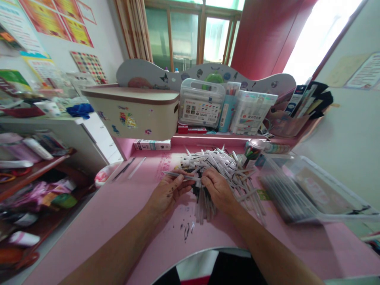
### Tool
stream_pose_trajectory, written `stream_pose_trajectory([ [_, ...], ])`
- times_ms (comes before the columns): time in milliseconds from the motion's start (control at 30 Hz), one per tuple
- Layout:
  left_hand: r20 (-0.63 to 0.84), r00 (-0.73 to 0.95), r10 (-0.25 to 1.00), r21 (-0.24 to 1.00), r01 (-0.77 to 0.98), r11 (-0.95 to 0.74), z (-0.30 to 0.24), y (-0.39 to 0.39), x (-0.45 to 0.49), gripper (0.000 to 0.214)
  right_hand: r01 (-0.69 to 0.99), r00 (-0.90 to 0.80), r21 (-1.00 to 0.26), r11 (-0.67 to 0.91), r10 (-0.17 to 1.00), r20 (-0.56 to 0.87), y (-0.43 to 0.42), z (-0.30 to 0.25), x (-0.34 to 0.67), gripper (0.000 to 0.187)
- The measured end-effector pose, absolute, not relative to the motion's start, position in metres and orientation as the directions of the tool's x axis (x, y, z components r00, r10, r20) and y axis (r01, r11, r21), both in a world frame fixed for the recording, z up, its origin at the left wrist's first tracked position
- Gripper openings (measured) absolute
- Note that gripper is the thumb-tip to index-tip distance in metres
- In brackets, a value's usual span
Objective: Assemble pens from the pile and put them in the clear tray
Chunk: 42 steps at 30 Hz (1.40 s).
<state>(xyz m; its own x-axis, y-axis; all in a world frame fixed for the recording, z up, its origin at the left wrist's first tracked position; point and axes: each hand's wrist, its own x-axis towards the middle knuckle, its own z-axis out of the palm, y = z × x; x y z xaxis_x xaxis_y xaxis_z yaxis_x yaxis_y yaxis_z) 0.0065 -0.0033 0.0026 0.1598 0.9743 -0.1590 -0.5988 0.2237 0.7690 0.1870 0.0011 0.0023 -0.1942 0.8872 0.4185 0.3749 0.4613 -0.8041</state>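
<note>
A slim, translucent pen [187, 177] lies level between my two hands. My left hand [172, 190] pinches its left part between thumb and fingers, with dark ink spots on the skin. At the other end, the thumb and fingers of my right hand [216, 188] are closed around the tip; what exactly they cover is hidden. Behind and beside the hands spreads a heap of white and clear pen tubes [218, 160]. Another bunch of clear tubes [203, 206] lies below the right hand, close to small black pieces [196, 189].
Two loose pens lie at the left, one a white pen [137, 168]. Ink smears [187, 231] mark the pink desk [124, 225]. A clear plastic bin [308, 217] stands right, near a jar [252, 152]. A lidded box [133, 114] and marker cases sit on the shelf.
</note>
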Motion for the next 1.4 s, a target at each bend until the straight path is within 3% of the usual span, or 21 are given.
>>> stream_pose_trajectory([
  [167, -0.155, 0.105, 0.982, 0.753, -0.631, 0.186, 0.008, -0.002, 0.001, 0.006, 0.463, -0.141, -0.760, 0.455, 0.885, 0.444, 0.006, 0.000, 0.193, 0.021],
  [233, -0.169, 0.065, 0.983, 0.747, -0.643, 0.171, 0.010, -0.001, -0.002, 0.010, 0.580, -0.173, -0.677, 0.453, 0.881, 0.441, 0.007, -0.003, 0.196, 0.013],
  [367, -0.222, -0.001, 0.975, 0.726, -0.668, 0.164, 0.013, 0.001, -0.004, 0.009, 0.768, -0.285, -0.457, 0.448, 0.879, 0.383, 0.007, -0.007, 0.198, 0.026],
  [633, -0.202, -0.024, 0.979, 0.737, -0.662, 0.135, 0.011, 0.002, -0.003, 0.014, 0.896, -0.320, -0.228, 0.382, 0.909, 0.268, -0.003, 0.003, 0.191, 0.033],
  [833, -0.157, 0.004, 0.988, 0.800, -0.587, 0.129, 0.007, 0.001, -0.003, 0.036, 0.916, -0.322, -0.172, 0.363, 0.919, 0.229, -0.002, -0.001, 0.190, 0.023],
  [933, -0.115, 0.023, 0.993, 0.823, -0.558, 0.108, 0.006, 0.000, -0.003, 0.041, 0.888, -0.316, -0.246, 0.389, 0.904, 0.290, 0.000, -0.003, 0.192, 0.021],
  [1033, -0.050, 0.067, 0.997, 0.878, -0.473, 0.075, 0.007, -0.001, -0.003, 0.040, 0.732, -0.241, -0.525, 0.434, 0.886, 0.396, 0.001, 0.000, 0.194, 0.024],
  [1100, -0.028, 0.147, 0.989, 0.927, -0.366, 0.081, 0.009, -0.005, -0.002, 0.040, 0.474, -0.145, -0.783, 0.403, 0.913, 0.382, 0.002, 0.002, 0.194, 0.025],
  [1167, -0.046, 0.256, 0.966, 0.963, -0.245, 0.111, 0.011, -0.010, 0.000, 0.039, 0.122, -0.107, -0.949, 0.290, 0.955, 0.278, 0.003, 0.002, 0.195, 0.023],
  [1267, -0.132, 0.409, 0.903, 0.984, -0.056, 0.169, 0.012, -0.018, 0.003, 0.041, -0.265, -0.166, -0.956, 0.122, 0.971, 0.170, 0.004, 0.001, 0.195, 0.028],
  [1400, -0.160, 0.466, 0.870, 0.985, 0.019, 0.171, 0.010, -0.021, 0.005, 0.045, -0.371, -0.191, -0.926, 0.076, 0.969, 0.156, 0.004, 0.001, 0.196, 0.032],
])
